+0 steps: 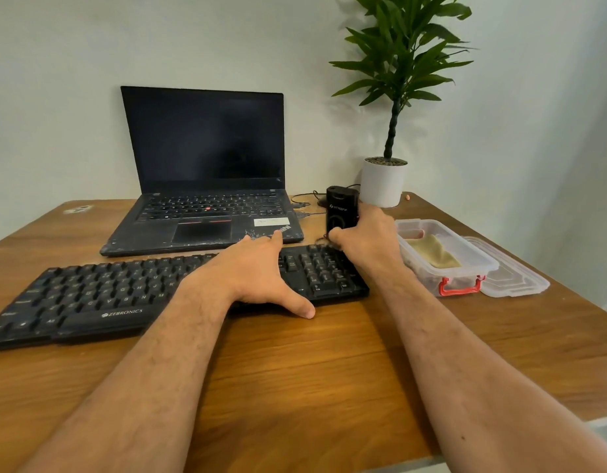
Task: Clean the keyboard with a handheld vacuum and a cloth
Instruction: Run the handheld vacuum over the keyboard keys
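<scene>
Holding the small black vacuum (341, 213) upright above the far right corner of the keyboard (165, 291), the right hand (367, 238) has its fingers wrapped around it while the left hand (257, 271) lies flat with fingers spread on the keys, so a loose grip may drop the vacuum onto the keys or catch the thin cable (304, 199) behind, and the cloth (431, 252) waits in the plastic box (466, 268) on the counter (295, 370).

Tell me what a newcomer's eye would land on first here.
Two bare forearms reach across the wooden desk: the left hand lies spread on the black keyboard, and the right hand grips a black handheld vacuum at its far right corner. Behind stand an open laptop and a potted plant.
</scene>
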